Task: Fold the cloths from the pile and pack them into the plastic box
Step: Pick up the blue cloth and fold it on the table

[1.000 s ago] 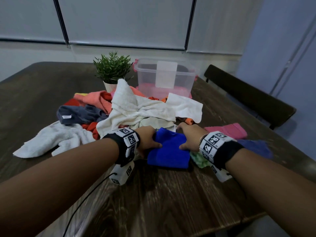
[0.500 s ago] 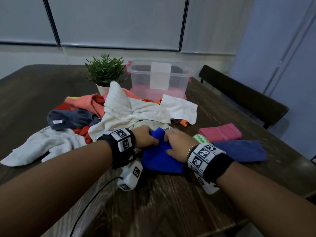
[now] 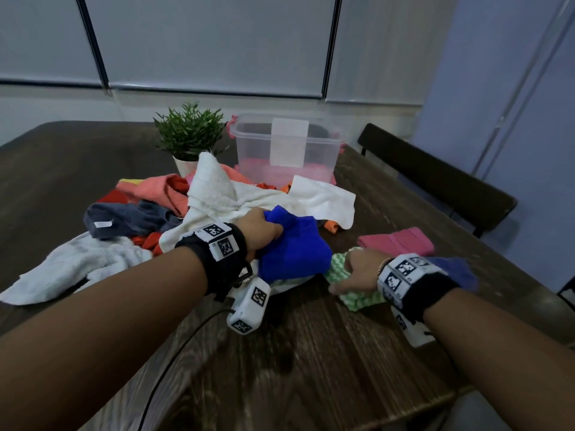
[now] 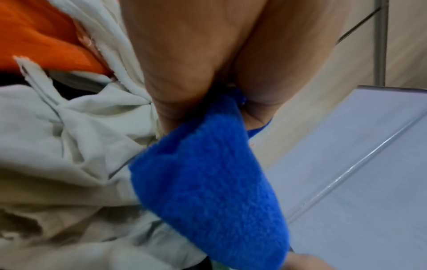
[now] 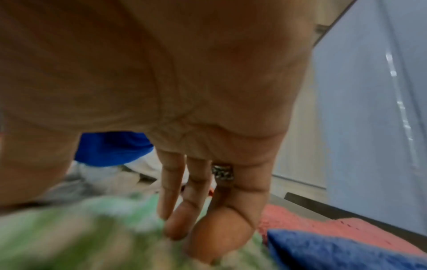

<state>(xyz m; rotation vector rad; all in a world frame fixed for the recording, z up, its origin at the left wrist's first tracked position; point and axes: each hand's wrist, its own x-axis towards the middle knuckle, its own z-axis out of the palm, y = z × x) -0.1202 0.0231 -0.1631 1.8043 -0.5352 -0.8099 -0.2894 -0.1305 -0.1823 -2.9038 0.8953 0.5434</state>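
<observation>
Your left fingers curl round one end of the blue cloth, which your left hand holds bunched just above the near edge of the pile at the table's middle; your right hand lies with straight fingers on the green cloth, just right of the blue one. From the head view, the box stands at the far edge behind the pile, something pink in its bottom, with the plant beside it on the left. A folded pink cloth and a darker blue cloth lie toward the right edge, near your right wrist, and a chair stands past that edge. From the left wrist, your thumb and fingers pinch the blue cloth at its top so that it hangs down beside pale cloth, with an orange cloth behind. From the right wrist, your fingers are straight and close together, their tips on the blurred green cloth; one wears a ring. Here the darker blue cloth overlaps the pink cloth just right of your fingertips, and the blue cloth shows behind your palm.
</observation>
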